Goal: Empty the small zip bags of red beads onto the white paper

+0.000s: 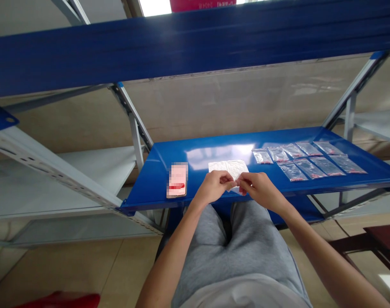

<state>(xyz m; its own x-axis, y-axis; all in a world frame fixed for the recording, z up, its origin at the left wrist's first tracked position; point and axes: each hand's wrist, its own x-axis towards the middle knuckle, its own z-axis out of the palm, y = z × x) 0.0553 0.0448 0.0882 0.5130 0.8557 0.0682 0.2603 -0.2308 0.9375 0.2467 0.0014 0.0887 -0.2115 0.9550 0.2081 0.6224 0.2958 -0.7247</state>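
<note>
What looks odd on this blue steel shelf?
The leftmost small clear plastic zip bag in the back row looks crumpled and cloudy, unlike the flatter, neatly aligned clear plastic bags beside it.

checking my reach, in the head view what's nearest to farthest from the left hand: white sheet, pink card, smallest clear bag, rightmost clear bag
From the left hand, in the head view:
1. White sheet: just ahead, to the right.
2. Pink card: to the left, on the shelf, blurred.
3. Smallest clear bag: ahead, right, at the row's left end.
4. Rightmost clear bag: far right, at the row's end.
</note>
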